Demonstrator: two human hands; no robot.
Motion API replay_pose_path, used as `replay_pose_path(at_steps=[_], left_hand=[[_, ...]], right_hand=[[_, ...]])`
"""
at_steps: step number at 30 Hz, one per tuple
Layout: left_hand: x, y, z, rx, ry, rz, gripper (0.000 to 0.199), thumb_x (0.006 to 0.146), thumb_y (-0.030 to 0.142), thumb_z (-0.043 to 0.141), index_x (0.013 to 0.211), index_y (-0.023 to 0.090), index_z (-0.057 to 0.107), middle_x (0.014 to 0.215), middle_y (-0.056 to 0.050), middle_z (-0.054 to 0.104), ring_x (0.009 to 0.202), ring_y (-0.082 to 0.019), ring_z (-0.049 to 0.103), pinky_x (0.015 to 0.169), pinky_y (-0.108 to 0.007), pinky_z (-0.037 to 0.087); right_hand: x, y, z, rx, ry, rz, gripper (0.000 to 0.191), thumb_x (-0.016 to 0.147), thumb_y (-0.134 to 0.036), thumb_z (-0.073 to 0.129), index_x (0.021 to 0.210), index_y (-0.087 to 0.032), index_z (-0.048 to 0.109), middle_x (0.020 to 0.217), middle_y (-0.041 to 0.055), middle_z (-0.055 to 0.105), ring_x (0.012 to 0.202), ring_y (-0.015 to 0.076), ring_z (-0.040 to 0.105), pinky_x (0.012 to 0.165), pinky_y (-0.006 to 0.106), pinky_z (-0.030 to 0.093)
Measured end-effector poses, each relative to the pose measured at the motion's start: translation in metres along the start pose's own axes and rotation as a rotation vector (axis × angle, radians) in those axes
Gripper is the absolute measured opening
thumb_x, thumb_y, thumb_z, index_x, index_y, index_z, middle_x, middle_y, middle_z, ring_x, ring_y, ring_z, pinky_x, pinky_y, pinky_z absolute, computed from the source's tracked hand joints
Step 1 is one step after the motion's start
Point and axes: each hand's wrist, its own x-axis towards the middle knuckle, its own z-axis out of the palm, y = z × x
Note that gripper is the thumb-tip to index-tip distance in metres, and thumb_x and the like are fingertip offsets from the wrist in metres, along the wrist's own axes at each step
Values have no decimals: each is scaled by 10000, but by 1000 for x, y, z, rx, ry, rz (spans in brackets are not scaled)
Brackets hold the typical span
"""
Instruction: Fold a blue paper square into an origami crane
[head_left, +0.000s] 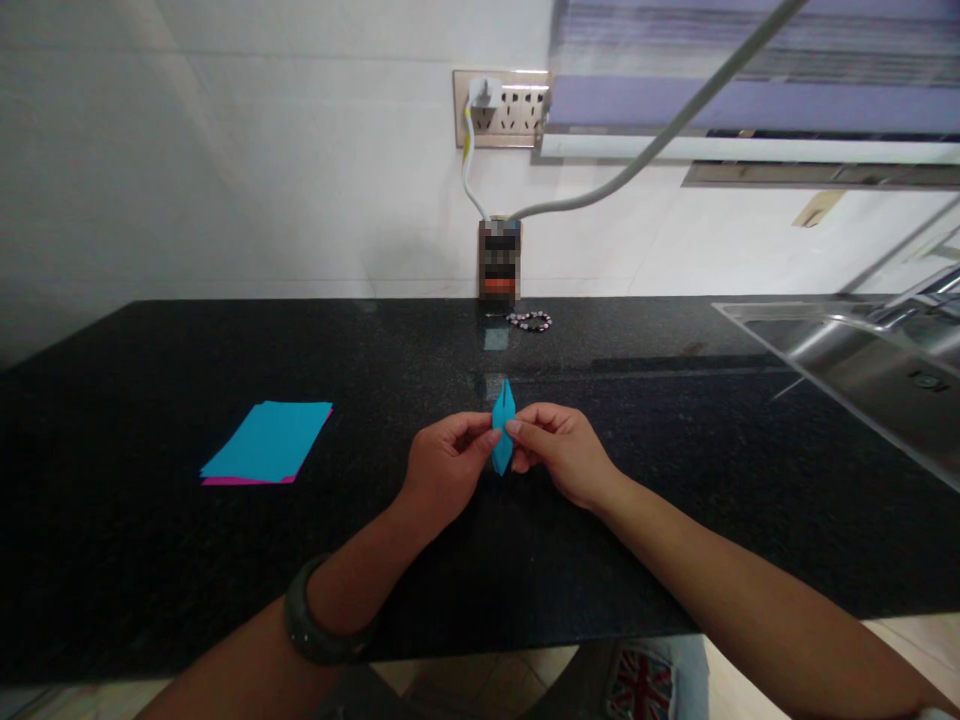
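A small folded piece of blue paper [503,428] is held upright between both hands, narrow and pointed at its top and bottom, with a slit at the upper tip. My left hand [451,462] pinches its left side between thumb and fingers. From the right, my right hand [559,448] pinches the other side, thumb on the near face. Over on the left of the black counter [360,370] lies a stack of square sheets [270,440], blue on top with magenta edges showing beneath.
A phone [499,262] leans on the wall, its beaded strap [531,322] on the counter. A white cable [600,190] arcs above from it. Wall sockets [502,108] are behind. A steel sink [862,350] is at the right.
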Motion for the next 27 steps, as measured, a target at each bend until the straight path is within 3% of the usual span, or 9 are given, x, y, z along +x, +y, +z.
replay_pose_path(at_steps=[6,17,22,27], left_hand=[[0,-5,2,-39,-22,4,235,723,274,574,915,146,619,833,-66,676,727,-176,629,670,-291,503],[1,-1,-3,261,9,128,211,780,260,506,894,184,667,821,-47,672,750,-166,602,696,-282,452],[1,-4,0,56,-34,83,270,718,263,589,969,175,631,935,-58,663,853,-183,600,780,-301,455],[3,-5,1,-182,19,-121,298,645,269,663,907,134,615,762,-45,666,644,-145,606,639,-284,488]], right_hand=[[1,2,-2,5,4,7,172,692,-302,615,651,-142,569,509,-19,586,434,77,540,444,192,434],[-1,-2,0,-42,-36,-35,176,684,-303,628,745,-147,572,581,-28,576,458,73,540,451,198,440],[-1,-1,-1,-9,-2,-69,168,670,-296,646,664,-144,573,554,-20,580,480,77,537,483,208,447],[-1,-3,-3,-39,-32,-55,160,665,-289,639,678,-144,573,615,-5,600,516,87,540,510,229,448]])
